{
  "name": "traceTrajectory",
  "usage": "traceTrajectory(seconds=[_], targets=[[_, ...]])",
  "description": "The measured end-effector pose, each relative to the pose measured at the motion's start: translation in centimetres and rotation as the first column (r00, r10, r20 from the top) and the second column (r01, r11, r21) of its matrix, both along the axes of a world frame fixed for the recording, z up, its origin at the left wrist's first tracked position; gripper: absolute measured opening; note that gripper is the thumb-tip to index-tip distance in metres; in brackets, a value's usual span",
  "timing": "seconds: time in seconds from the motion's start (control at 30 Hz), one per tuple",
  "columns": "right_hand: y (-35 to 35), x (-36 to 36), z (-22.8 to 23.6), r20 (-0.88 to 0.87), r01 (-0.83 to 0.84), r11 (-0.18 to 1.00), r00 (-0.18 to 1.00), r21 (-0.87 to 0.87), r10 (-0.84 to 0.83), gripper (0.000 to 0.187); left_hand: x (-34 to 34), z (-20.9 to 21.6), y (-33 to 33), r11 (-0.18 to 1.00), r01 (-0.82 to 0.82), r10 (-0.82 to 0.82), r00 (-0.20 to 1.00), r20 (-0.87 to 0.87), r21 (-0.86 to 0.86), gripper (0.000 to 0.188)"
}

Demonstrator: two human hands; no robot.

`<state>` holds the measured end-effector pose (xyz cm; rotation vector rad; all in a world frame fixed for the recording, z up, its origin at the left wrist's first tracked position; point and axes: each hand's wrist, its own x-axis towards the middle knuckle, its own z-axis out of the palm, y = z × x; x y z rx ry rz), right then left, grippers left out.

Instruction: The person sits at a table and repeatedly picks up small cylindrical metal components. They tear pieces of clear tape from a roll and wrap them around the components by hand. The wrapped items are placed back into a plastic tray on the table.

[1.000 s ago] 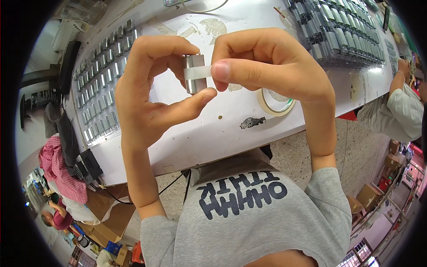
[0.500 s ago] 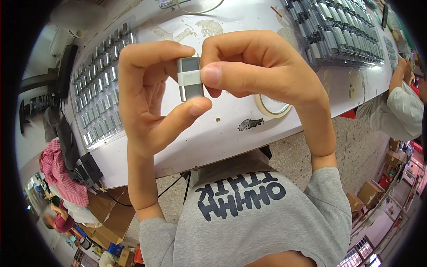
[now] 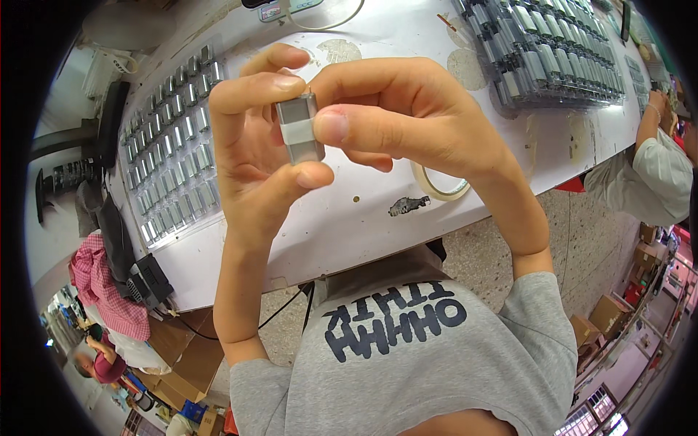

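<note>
A small grey metallic block, its middle wrapped by a pale band of tape, is held up above the table. My left hand grips it by its two ends, index finger at the top and thumb at the bottom. On the block's right side, the thumb of my right hand presses at the end of the tape band, with the fingers curled behind. A roll of pale tape lies on the table beneath my right wrist, partly hidden by the arm.
To the left, a clear tray holds rows of similar metallic blocks. Stacked clear trays of them stand at the far right of the white table. A checked cloth and black box are lower left; a co-worker's arm is at right.
The block has shifted slightly left and turned a little in my left fingers. My right hand has moved left with it, its thumb still at the tape band.
</note>
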<state>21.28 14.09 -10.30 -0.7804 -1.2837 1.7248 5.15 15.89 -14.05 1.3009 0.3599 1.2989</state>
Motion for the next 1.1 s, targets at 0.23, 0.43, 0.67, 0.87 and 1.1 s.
traceTrajectory(seconds=[0.23,0.43,0.67,0.87,1.1], targets=[[0.2,0.1,-0.6,0.077,0.129,0.989,0.988,0.078,-0.135,0.018,-1.7,0.4,1.2,0.899,-0.178,0.308,0.907,-0.289,0.399,0.054],[0.2,0.5,-0.1,0.055,0.103,0.994,0.993,0.045,-0.105,0.017,-2.8,0.9,1.4,0.867,-0.106,0.345,0.832,-0.433,0.487,0.055],[0.1,0.4,0.4,-0.016,0.062,0.998,0.998,-0.022,-0.062,0.015,-3.0,1.5,1.2,0.865,-0.067,0.322,0.833,-0.449,0.497,0.057],[0.0,0.6,0.5,-0.062,0.013,0.998,0.998,-0.065,-0.017,0.015,-2.9,1.6,0.8,0.865,-0.093,0.346,0.822,-0.452,0.493,0.062],[0.1,0.5,0.5,-0.090,-0.029,0.993,0.996,-0.117,0.018,0.015,-3.1,1.8,0.5,0.869,-0.116,0.368,0.800,-0.473,0.481,0.063]])
